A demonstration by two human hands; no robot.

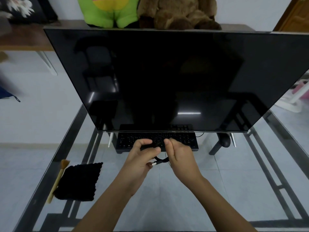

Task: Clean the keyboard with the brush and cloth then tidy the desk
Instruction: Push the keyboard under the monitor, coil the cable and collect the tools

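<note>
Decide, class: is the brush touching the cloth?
Touching. In the head view the brush lies along the left edge of the black cloth, and the cloth's edge overlaps the handle with no gap between them.

**Around the workspace**

A large dark monitor (pixel 167 77) stands on the glass counter (pixel 192 190). Behind it, on a brown shelf (pixel 25 39), sit a green plush toy (pixel 108 12) and a brown teddy bear (pixel 178 14). A black mouse (pixel 225 141) lies beneath the screen's right corner.
</note>
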